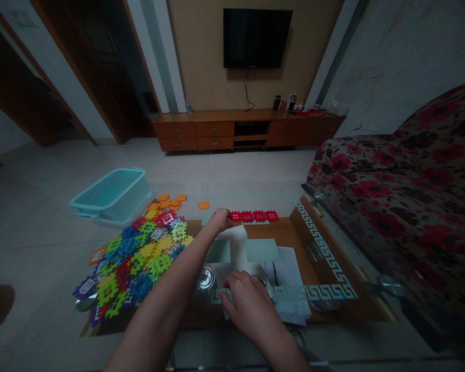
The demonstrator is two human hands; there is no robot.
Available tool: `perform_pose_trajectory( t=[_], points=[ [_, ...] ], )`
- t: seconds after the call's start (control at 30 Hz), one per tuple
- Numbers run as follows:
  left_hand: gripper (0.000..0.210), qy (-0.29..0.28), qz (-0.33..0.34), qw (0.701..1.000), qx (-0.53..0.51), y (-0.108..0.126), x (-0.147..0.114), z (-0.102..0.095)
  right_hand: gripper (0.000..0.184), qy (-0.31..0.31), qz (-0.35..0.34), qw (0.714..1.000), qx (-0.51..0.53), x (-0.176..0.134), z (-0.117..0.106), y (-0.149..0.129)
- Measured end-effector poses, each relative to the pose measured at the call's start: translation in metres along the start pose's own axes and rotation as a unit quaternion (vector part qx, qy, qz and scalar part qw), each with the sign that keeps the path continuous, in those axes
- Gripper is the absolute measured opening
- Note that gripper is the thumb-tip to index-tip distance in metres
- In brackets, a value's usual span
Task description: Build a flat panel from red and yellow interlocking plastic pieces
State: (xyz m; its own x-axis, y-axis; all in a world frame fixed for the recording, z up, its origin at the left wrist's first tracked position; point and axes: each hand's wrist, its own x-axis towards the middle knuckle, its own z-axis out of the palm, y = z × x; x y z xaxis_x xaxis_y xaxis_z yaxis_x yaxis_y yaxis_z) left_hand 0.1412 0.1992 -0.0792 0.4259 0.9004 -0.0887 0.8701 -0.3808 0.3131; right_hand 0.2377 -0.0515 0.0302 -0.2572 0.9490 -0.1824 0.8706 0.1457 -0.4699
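My left hand (220,220) reaches far across the glass table, its fingers closed at the left end of a row of red interlocking plastic pieces (253,216). The fingers partly cover the end piece. Several red pieces with window-like centres lie joined in a straight line. My right hand (248,294) rests near the table's front edge, thumb apart from the loosely bent fingers, and nothing shows in it. Left of my forearm spreads a pile of mixed-colour interlocking pieces (149,250). One orange piece (203,205) lies alone, left of my left hand.
A turquoise plastic basket (118,194) stands beyond the pile. Papers (289,274) show beneath the patterned glass of the table (325,248). To the right is a floral sofa (356,160). A low wooden cabinet (213,129) lies under a wall television (257,39).
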Motion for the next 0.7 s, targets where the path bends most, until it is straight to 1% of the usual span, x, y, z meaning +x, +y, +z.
perform_pose_trajectory(
  t=[0.7],
  points=[
    [0.019,-0.009,0.008,1.000,0.003,-0.0020,0.0024,0.0008,0.020,-0.013,0.012,1.000,-0.014,0.0007,0.0000,0.0000]
  ],
)
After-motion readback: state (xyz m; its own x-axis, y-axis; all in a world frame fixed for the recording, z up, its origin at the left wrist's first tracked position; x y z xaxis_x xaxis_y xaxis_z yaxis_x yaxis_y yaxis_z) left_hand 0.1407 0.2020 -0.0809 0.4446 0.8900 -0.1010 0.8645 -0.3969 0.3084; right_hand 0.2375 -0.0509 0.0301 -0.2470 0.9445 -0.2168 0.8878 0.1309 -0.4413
